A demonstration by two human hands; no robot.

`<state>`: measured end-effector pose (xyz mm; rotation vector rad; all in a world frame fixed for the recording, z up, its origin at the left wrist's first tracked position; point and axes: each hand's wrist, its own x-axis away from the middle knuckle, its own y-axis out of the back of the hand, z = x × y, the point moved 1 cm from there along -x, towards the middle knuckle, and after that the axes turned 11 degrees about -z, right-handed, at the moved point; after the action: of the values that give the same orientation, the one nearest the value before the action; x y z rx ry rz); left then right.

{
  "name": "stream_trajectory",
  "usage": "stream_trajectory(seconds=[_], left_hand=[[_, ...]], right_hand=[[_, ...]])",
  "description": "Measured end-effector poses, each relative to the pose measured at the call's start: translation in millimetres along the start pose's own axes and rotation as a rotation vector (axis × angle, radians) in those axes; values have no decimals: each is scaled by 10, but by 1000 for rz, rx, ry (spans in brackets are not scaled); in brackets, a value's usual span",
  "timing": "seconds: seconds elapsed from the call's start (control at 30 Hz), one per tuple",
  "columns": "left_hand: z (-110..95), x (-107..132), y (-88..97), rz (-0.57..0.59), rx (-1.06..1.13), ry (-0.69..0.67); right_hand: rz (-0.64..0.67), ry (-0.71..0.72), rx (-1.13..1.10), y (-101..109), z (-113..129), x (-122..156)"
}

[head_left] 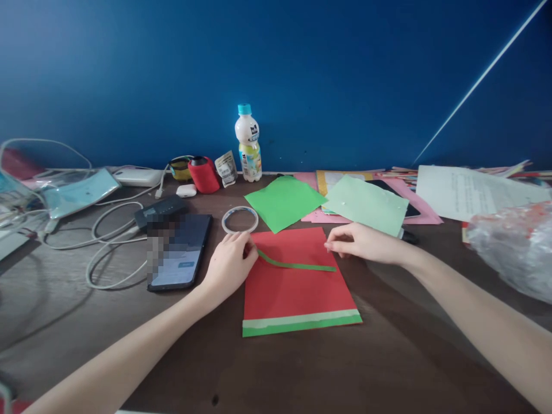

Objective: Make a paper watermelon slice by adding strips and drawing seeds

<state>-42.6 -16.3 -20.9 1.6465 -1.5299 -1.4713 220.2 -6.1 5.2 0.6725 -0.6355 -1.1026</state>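
Observation:
A sheet of red paper (293,296) lies on the table, with a light green and a bright green band (302,325) along its near edge. Across the sheet runs a narrow green paper strip (297,266), bent near its left end. My left hand (230,259) is closed over that left end at the sheet's upper left edge, fingertips partly hidden. At the upper right corner, my right hand (351,238) has its fingers pressed together; whatever they may hold is too small to make out. The strip's right end lies free, below the right hand.
A roll of tape (240,219), a phone (185,253) and white cables (92,247) are to the left. Behind the red sheet lie green paper (284,201) and pale green paper (366,201). A bottle (249,146) stands by the blue wall. Clear plastic (515,247) is at right.

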Motion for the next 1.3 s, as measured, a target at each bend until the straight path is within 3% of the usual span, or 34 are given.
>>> stream_trajectory(seconds=[0.1,0.27,0.47,0.77,0.9,1.07,1.2,1.3], left_hand=[[21,7,-23,-11,-39,-14],[5,17,-8,7,-100,7],[-23,29,6,63,-46,56],[-6,85,-41,54,-72,36],[-14,-25,43,52,-133,14],[46,-233,110,-53,-209,-78],[174,-350,39,57,-215,-72],[182,-431,62,86,-158,-49]], right_hand=[[-86,115,60,-131,79,28],[-93,209,154,-292,75,47],[-121,293,256,-253,-17,106],[-108,255,283,-202,-56,180],[-141,265,267,-176,-104,122],[-167,271,249,-113,-123,35],[-155,276,212,-63,-107,-12],[-234,274,141,-31,-36,-58]])
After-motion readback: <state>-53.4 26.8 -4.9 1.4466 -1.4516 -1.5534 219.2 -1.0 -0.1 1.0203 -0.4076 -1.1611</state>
